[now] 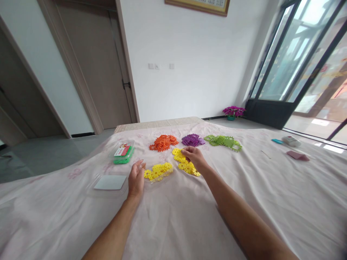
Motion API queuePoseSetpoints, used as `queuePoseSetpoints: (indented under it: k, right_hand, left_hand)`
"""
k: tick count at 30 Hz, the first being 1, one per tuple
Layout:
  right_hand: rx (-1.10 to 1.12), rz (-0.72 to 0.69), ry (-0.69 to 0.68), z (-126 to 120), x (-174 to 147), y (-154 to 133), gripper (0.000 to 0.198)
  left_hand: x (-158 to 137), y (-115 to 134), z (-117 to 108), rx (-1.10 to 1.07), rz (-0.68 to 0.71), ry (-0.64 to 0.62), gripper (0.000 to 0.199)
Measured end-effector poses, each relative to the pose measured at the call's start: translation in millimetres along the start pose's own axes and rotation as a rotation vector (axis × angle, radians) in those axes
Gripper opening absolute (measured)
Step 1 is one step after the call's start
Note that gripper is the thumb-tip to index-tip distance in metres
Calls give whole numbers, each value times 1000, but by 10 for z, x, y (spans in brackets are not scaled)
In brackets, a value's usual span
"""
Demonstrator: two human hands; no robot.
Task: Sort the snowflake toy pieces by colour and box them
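I judge the yellow pieces (158,169) only partly boxed: some sit in the clear tub (160,178) the left hand (136,179) grips by its end; the right hand (195,158), fingertips drawn together (whether pinching one, I cannot tell), is at the loose heap (187,167) beside it. Green (121,160) is boxed; orange (164,143), purple (192,139) and lime (223,141) lie unboxed on the cloth (244,180).

Magenta flowers (233,111) in green pot (231,118) near glass door (284,57); framed picture (199,6) high on white wall (195,43), brown door (84,57) left
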State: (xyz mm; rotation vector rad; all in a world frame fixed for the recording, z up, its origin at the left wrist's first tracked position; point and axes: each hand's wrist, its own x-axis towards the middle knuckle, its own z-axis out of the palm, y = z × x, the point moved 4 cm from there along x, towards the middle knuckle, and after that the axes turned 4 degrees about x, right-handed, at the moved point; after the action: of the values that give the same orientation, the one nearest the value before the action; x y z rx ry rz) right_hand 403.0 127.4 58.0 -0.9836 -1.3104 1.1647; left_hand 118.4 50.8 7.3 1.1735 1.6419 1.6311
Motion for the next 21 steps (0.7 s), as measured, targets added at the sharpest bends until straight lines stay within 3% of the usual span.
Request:
queuePoseSetpoints:
  k: [3,5,10,15,21]
  right_hand:
    - [43,26,-145,251,-62,-24,35]
    - [-14,33,-174,268,-59,-7,33]
    - [-507,-37,22,-227,87,7,22]
    - [-964,57,28,-757,187,33,38]
    - [-1181,251,-31,-908,150,169,47]
  left_hand:
    - [4,7,-10,21,12,8,38]
    - [9,-4,-11,21,6,7,38]
    - [11,-17,1,2,7,0,38]
    - [0,-2,4,-15,4,13,35]
    - [12,-32,11,-27,4,0,37]
